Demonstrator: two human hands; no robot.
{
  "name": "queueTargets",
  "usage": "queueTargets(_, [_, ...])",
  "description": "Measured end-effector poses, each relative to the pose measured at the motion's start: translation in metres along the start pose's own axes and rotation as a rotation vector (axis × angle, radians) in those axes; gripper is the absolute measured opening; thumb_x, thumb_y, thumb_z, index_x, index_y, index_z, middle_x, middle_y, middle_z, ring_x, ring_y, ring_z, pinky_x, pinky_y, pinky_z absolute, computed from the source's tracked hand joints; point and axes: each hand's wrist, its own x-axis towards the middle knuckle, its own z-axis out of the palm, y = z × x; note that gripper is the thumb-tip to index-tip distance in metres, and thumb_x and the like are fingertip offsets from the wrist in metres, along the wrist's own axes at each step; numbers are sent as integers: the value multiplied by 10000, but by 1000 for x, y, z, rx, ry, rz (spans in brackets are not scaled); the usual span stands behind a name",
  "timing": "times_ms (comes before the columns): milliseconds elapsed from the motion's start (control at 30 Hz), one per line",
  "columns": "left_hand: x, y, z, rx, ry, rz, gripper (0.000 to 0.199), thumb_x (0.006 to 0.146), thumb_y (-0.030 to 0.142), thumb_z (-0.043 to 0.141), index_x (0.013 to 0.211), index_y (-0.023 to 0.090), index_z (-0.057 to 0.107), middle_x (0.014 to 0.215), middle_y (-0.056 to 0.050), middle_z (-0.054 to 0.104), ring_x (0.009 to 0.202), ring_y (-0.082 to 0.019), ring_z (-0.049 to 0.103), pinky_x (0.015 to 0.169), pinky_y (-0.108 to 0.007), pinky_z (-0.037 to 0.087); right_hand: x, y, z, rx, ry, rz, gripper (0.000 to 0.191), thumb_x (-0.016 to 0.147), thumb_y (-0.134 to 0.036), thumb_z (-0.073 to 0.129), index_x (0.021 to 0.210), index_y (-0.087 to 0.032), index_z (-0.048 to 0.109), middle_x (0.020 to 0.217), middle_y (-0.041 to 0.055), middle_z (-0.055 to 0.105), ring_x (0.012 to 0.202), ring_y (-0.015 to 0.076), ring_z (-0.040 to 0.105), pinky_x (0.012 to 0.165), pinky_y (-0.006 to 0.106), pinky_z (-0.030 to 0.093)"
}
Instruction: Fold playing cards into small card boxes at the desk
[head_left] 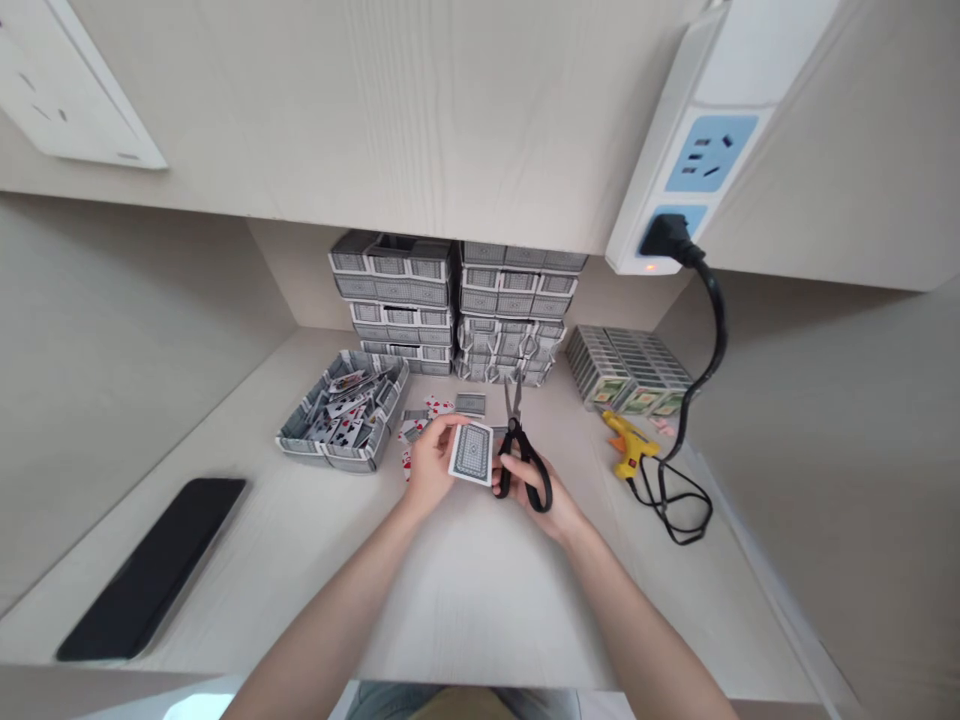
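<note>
A patterned playing card [472, 453], back side up, is pinched in my left hand [433, 462] above the desk. My right hand [541, 497] holds black-handled scissors [514, 428], their blades slightly apart and pointing away from me. The fingertips of my right hand are close to the card's right edge; whether they touch it cannot be made out. Behind my left hand, loose cards and cut pieces [439, 405] lie on the desk, and another card [470, 403] lies face down just beyond the held one.
A card-built box [341, 455] full of cards stands left. Stacked card boxes [401, 290] and card packs [630, 365] line the back. A yellow glue gun [632, 440] with looped cable lies right, a black phone [154, 570] left. A power strip [694, 150] hangs above.
</note>
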Motion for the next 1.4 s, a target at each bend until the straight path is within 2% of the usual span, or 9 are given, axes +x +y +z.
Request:
queueTargets(167, [-6, 3, 7, 236, -99, 114, 183, 763, 196, 482, 860, 215, 636, 906, -40, 652, 827, -163, 602, 748, -286, 469, -1, -1, 1, 44, -5, -43, 393, 598, -186, 682, 971, -212, 559, 876, 24, 641, 781, 202, 599, 668, 313, 456])
queueTargets(267, [-6, 6, 9, 226, -134, 143, 233, 791, 185, 432, 872, 224, 647, 941, -36, 650, 903, -160, 587, 815, -294, 454, 1, -2, -3, 48, 48, -38, 405, 596, -189, 673, 982, -216, 554, 873, 21, 647, 795, 212, 603, 662, 318, 461])
queueTargets(433, [-7, 5, 13, -55, -169, -171, 338, 805, 318, 453, 1118, 202, 502, 798, -33, 651, 671, -154, 618, 573, -267, 506, 4, 0, -8, 39, 107, -68, 366, 595, -186, 673, 941, -202, 556, 851, 22, 643, 785, 204, 597, 632, 299, 459])
queueTargets(533, [-9, 2, 16, -141, -279, -304, 311, 791, 420, 462, 961, 175, 550, 615, -4, 609, 477, -137, 563, 410, -234, 448, 4, 0, -9, 44, 121, -107, 313, 597, -182, 669, 889, -199, 558, 827, 20, 633, 763, 193, 587, 618, 289, 452])
queueTargets(700, [-17, 0, 21, -81, -454, -312, 303, 748, 445, 524, 700, 150, 574, 494, 20, 538, 395, -99, 488, 394, -209, 395, 4, 0, -9, 17, 149, -135, 282, 603, -222, 680, 850, -190, 549, 741, 4, 601, 668, 168, 557, 583, 275, 429])
queueTargets(800, [-16, 0, 21, -30, -393, -313, 312, 758, 460, 501, 724, 153, 544, 469, 42, 505, 374, -83, 458, 386, -192, 372, 5, -2, -7, -32, 162, -117, 275, 645, -289, 676, 858, -178, 543, 670, -10, 565, 561, 127, 509, 526, 250, 394])
queueTargets(900, [-10, 0, 16, 39, -226, -275, 347, 792, 490, 426, 678, 167, 479, 440, 54, 479, 367, -79, 447, 388, -182, 364, 3, -4, -7, -82, 123, -62, 285, 695, -370, 647, 859, -167, 532, 609, -27, 518, 482, 88, 449, 478, 225, 351])
queueTargets(1100, [2, 3, 2, 191, 99, -180, 414, 829, 491, 338, 550, 192, 404, 383, 49, 446, 343, -86, 441, 395, -198, 363, -5, -7, -6, -145, -119, 93, 425, 702, -506, 601, 935, -162, 508, 612, -12, 514, 456, 86, 437, 441, 223, 334])
queueTargets(1400, [7, 0, -3, 62, 216, -184, 374, 836, 490, 327, 699, 178, 480, 478, 18, 551, 384, -118, 522, 406, -232, 434, -16, -8, 4, -310, -357, 186, 427, 730, -530, 559, 910, -148, 491, 603, -14, 511, 452, 82, 446, 433, 213, 332])
